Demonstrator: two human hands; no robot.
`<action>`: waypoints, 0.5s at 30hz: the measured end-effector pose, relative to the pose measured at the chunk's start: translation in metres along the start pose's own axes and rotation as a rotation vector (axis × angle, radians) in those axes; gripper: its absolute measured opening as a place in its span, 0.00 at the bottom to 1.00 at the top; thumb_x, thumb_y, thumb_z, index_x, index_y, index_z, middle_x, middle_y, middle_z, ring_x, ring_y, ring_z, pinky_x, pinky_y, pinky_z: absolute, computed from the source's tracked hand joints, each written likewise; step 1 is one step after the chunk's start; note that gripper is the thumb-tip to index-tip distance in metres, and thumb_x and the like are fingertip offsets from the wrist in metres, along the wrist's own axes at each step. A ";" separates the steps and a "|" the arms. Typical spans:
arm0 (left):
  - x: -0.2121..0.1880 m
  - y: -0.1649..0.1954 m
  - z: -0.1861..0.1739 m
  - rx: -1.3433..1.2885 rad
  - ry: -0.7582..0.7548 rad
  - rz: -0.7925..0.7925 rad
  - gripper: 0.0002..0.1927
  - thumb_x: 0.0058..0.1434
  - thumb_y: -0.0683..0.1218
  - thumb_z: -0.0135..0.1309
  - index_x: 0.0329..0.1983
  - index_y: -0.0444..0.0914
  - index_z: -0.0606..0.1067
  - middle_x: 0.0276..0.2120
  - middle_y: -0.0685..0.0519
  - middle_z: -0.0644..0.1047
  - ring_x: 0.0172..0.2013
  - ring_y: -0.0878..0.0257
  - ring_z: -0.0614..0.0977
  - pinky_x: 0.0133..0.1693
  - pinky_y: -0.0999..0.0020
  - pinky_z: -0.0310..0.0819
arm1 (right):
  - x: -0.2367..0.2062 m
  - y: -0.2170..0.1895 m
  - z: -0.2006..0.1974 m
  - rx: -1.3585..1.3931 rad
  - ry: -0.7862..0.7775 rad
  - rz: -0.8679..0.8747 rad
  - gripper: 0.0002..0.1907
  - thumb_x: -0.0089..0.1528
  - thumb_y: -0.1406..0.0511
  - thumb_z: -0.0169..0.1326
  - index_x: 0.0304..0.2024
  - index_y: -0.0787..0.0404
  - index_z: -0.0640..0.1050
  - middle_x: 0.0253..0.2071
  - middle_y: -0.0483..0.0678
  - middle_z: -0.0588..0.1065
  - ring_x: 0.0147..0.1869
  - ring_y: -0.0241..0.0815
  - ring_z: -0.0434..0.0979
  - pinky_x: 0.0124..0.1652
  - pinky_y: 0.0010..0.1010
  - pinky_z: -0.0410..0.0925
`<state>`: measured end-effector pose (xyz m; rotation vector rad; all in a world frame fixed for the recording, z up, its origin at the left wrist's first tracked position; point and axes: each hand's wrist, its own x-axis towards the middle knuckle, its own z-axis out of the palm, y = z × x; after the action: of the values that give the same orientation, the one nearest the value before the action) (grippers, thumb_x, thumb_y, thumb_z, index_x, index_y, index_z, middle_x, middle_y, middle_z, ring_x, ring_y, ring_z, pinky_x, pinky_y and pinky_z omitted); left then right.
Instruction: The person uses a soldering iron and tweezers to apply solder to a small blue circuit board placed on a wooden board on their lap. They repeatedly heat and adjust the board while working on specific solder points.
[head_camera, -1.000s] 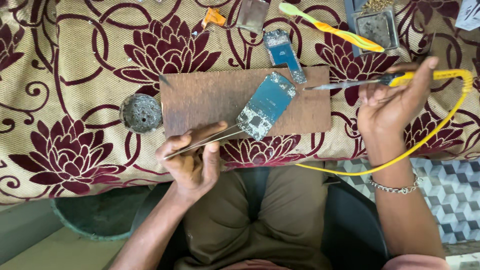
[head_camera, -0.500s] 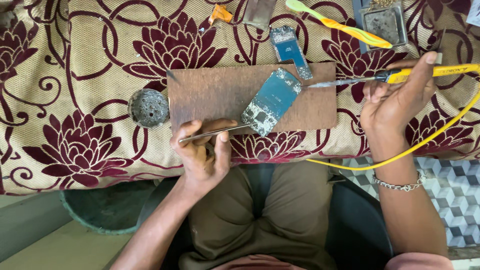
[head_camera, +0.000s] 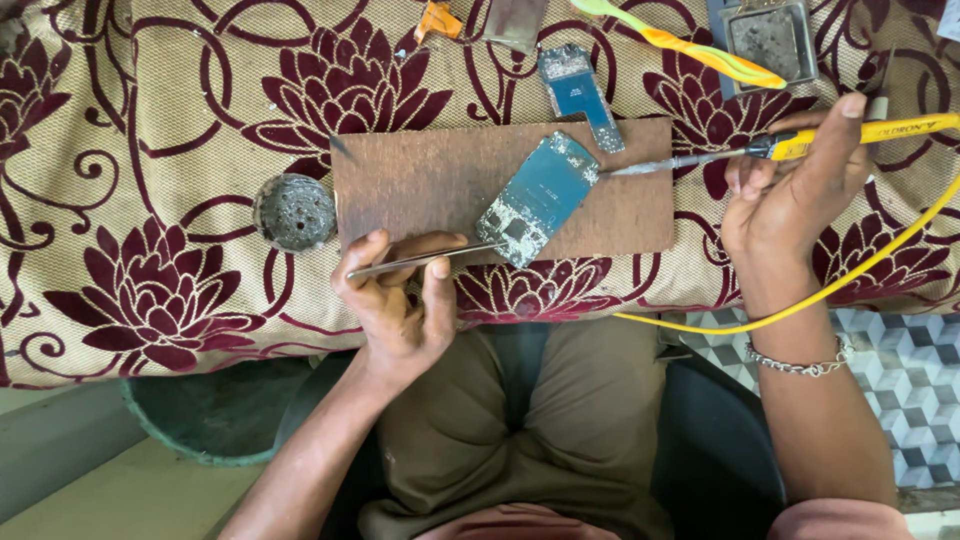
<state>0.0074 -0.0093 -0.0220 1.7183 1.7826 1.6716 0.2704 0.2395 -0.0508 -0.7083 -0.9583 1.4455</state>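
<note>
A blue-green circuit board (head_camera: 537, 198) lies tilted on a brown wooden board (head_camera: 430, 180). My left hand (head_camera: 398, 300) grips metal tweezers (head_camera: 425, 260) whose tips touch the circuit board's lower end. My right hand (head_camera: 790, 195) holds a yellow-handled soldering iron (head_camera: 800, 142); its metal tip (head_camera: 625, 170) points at the circuit board's upper right corner. A yellow cord (head_camera: 860, 268) runs from the iron past my right wrist, which wears a chain bracelet.
A second, narrower circuit board (head_camera: 580, 95) lies beyond the wooden board. A round metal tin (head_camera: 294, 211) sits left of it. A square metal tray (head_camera: 770, 38), a green-orange tool (head_camera: 690, 45) and an orange piece (head_camera: 437, 18) lie at the far edge of the flowered cloth (head_camera: 150, 150).
The view has shifted slightly. My left hand and tweezers stayed at the circuit board's lower end; the soldering iron tip stayed near its upper corner.
</note>
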 end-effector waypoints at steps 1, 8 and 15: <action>0.000 0.000 0.001 -0.011 0.001 -0.005 0.30 0.74 0.33 0.47 0.67 0.36 0.42 0.47 0.40 0.80 0.45 0.56 0.86 0.55 0.70 0.71 | 0.000 0.000 -0.001 -0.005 -0.005 -0.004 0.27 0.77 0.52 0.52 0.32 0.66 0.68 0.19 0.50 0.64 0.18 0.39 0.64 0.21 0.29 0.62; 0.001 0.001 -0.001 0.063 0.028 -0.003 0.28 0.75 0.36 0.48 0.66 0.36 0.43 0.46 0.42 0.82 0.44 0.58 0.85 0.58 0.67 0.62 | -0.001 0.001 -0.001 -0.019 -0.043 -0.020 0.27 0.78 0.53 0.53 0.33 0.68 0.69 0.19 0.51 0.65 0.19 0.39 0.66 0.22 0.29 0.63; -0.002 -0.001 -0.001 0.036 0.055 -0.046 0.27 0.75 0.36 0.47 0.65 0.36 0.44 0.49 0.39 0.81 0.39 0.62 0.83 0.43 0.78 0.69 | 0.001 0.000 0.001 -0.047 -0.047 -0.001 0.26 0.78 0.54 0.53 0.35 0.67 0.67 0.21 0.50 0.65 0.19 0.38 0.64 0.22 0.29 0.62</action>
<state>0.0072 -0.0111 -0.0232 1.6477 1.8720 1.6940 0.2699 0.2404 -0.0502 -0.7106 -1.0318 1.4489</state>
